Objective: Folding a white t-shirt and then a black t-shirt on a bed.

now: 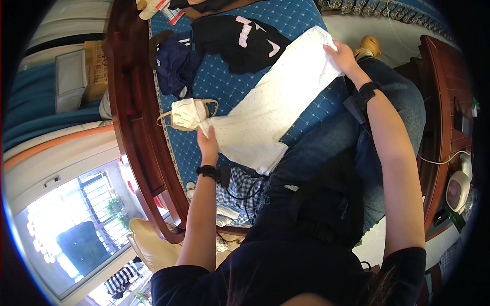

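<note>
A white dotted knit garment [275,91], probably a top, stretches between my two hands across the blue quilted seat cover [233,82]. My left hand [208,143] pinches its lower left corner. At the far right end, my right hand [340,57] grips the hem edge. A beige bra [189,113] lies just beyond my left hand, close to the garment's corner. Farther back are a black T-shirt [229,42] with a pale print and a bundled navy garment [176,63] with white stripes. Beside my left forearm rests a blue checked cloth [241,185], partly hidden.
A dark wooden armrest [141,114] bounds the seat on the left. To the right stands a wooden table [440,126] carrying a white device [458,190] and a cable. My jeans-clad leg [321,141] lies along the seat. A tan cushion [153,239] is at lower left.
</note>
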A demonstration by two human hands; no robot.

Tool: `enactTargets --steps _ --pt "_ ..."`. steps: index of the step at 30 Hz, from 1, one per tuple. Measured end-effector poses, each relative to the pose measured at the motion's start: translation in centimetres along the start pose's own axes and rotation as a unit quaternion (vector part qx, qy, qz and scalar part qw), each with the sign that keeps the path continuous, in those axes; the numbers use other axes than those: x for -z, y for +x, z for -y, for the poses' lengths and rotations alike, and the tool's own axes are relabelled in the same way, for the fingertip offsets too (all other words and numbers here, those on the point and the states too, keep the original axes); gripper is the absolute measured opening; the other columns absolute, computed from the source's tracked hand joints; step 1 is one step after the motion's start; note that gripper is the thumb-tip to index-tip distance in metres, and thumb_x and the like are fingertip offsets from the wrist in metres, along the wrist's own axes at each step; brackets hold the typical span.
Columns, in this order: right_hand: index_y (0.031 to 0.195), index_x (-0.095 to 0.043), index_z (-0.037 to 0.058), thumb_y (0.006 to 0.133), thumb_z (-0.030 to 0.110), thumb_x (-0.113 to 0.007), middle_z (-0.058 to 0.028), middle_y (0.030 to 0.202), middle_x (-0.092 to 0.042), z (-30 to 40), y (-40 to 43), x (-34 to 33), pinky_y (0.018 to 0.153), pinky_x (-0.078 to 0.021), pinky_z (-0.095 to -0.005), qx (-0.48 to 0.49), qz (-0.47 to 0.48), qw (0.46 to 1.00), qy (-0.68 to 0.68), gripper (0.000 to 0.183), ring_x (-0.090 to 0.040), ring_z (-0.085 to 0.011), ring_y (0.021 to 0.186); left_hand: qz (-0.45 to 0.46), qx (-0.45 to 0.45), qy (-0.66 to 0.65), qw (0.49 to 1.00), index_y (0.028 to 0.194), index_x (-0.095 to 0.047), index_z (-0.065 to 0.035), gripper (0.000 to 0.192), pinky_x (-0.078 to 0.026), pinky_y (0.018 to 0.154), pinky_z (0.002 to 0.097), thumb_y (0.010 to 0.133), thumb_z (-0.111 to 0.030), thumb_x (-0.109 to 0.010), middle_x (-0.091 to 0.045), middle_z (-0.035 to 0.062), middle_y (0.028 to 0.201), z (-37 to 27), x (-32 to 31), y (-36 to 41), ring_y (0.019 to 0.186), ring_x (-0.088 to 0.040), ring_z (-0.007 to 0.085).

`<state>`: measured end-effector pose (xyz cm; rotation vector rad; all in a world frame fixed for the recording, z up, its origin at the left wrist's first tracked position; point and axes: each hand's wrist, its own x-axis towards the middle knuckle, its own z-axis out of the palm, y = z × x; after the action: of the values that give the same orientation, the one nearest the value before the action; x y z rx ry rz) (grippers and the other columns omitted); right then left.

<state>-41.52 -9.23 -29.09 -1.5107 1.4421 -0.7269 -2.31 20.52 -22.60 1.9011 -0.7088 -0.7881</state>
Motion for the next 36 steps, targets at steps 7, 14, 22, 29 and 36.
enactTargets --steps 7,14,22,29,36 --pt "0.104 -0.058 -0.002 0.08 0.044 -0.057 -0.0162 0.09 -0.065 3.6 -0.9 0.5 0.073 -0.047 -0.0328 -0.032 -0.018 0.989 -0.143 0.052 -0.063 -0.0265 0.081 -0.096 -0.029 0.154 0.983 0.117 -0.042 -0.0004 0.042 -0.043 0.073 0.0264 0.083 -0.017 -0.062 -0.053 0.0088 0.098 -3.0 2.7 2.3 0.083 -0.052 0.0147" --pt "0.105 -0.056 -0.004 0.075 0.047 -0.06 -0.0195 0.089 -0.064 3.6 -1.3 0.4 0.075 -0.048 -0.0335 -0.085 -0.003 0.987 -0.134 0.059 -0.063 -0.0279 0.082 -0.065 0.318 0.128 0.937 0.109 -0.047 0.0028 0.064 -0.04 0.066 0.0229 0.069 -0.037 -0.075 -0.053 0.0086 0.096 0.2 -1.3 -4.4 0.072 -0.047 0.0142" --pt "0.107 -0.055 -0.003 0.077 0.041 -0.057 -0.0213 0.094 -0.062 3.2 -1.0 0.5 0.077 -0.0472 -0.0358 -0.091 0.04 0.987 -0.123 0.053 -0.062 -0.0308 0.085 0.034 0.3 -0.08 0.95 0.102 -0.053 0.004 0.036 -0.043 0.059 0.0275 0.08 -0.022 -0.066 -0.058 0.0046 0.086 0.5 -4.0 -7.1 0.071 -0.055 0.0145" --pt "0.11 -0.056 0.001 0.083 0.031 -0.051 -0.0236 0.1 -0.059 3.2 -1.2 0.3 0.086 -0.0421 -0.0391 -0.06 -0.028 0.983 -0.171 0.04 -0.056 -0.0363 0.097 0.047 0.234 -0.149 0.96 0.112 -0.046 -0.0051 0.026 -0.05 0.055 0.0236 0.089 -0.015 -0.054 -0.059 0.006 0.103 -2.0 -1.3 -8.9 0.074 -0.061 0.0142" --pt "0.102 -0.058 -0.0026 0.079 0.029 -0.053 -0.024 0.096 -0.06 1.6 -1.3 1.0 0.081 -0.0448 -0.0392 -0.095 0.09 0.956 -0.261 0.039 -0.058 -0.0356 0.091 0.188 0.401 0.009 0.897 0.097 -0.059 -0.0015 0.029 -0.03 0.034 0.0209 0.081 -0.025 -0.065 -0.055 0.0008 0.063 0.0 3.2 -9.8 0.038 -0.041 0.0063"
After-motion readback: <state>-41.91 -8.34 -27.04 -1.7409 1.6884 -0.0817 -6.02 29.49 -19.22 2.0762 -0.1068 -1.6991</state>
